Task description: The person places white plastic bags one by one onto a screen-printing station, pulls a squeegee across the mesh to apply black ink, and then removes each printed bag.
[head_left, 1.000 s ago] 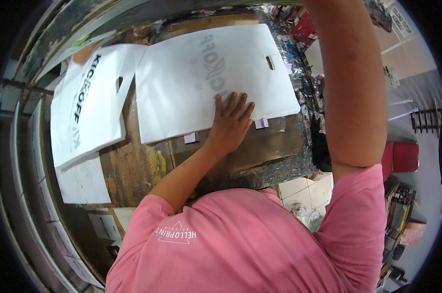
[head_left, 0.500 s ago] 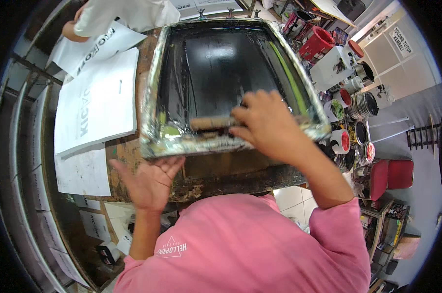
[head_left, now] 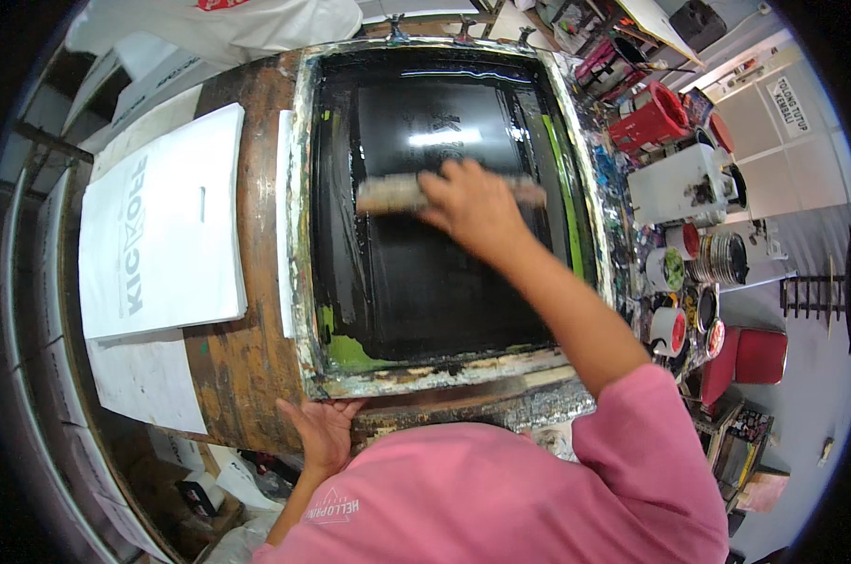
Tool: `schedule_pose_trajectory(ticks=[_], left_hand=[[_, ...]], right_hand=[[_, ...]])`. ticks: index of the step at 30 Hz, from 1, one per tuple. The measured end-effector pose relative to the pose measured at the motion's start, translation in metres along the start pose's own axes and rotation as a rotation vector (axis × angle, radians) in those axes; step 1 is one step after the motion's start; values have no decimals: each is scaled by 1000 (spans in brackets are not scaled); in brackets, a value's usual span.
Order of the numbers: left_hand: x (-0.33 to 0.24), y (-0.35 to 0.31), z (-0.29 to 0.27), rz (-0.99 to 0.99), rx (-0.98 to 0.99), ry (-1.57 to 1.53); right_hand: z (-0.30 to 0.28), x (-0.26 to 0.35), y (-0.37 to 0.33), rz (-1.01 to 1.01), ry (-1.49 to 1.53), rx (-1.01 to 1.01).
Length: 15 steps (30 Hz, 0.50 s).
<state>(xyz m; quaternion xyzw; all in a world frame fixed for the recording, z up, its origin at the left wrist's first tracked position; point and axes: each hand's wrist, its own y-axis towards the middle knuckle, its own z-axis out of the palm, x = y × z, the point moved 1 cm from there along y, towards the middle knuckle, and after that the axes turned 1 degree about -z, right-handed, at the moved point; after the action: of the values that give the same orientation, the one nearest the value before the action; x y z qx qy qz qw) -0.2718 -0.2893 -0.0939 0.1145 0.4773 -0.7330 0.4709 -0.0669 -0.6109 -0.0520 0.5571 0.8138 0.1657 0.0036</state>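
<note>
Currently, we grasp a wooden bar (head_left: 390, 195) in our right hand (head_left: 472, 209), crosswise over the black, inky screen (head_left: 444, 291); our left hand (head_left: 324, 435), fingers spread loose, meets the frame's near-left corner (head_left: 320, 385).

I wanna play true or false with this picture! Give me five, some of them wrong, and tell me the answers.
1. The right hand grips the squeegee. True.

2. Both hands hold the squeegee. False: the left hand is at the near edge of the screen frame.

3. A stack of white bags lies left of the screen frame. True.

4. The person wears green. False: the shirt is pink.

5. A red chair shows on the right side of the picture. True.
</note>
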Motion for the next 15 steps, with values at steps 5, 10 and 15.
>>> schedule_pose_trajectory(ticks=[5,10,15], left_hand=[[0,0,-16,-26,14,-144],[5,5,-30,11,192,-373],[1,-1,-25,17,232,-272]], right_hand=[[15,-93,119,-54,-105,-21],[-18,-136,195,-98,-51,141],[12,-133,193,-107,-97,33]])
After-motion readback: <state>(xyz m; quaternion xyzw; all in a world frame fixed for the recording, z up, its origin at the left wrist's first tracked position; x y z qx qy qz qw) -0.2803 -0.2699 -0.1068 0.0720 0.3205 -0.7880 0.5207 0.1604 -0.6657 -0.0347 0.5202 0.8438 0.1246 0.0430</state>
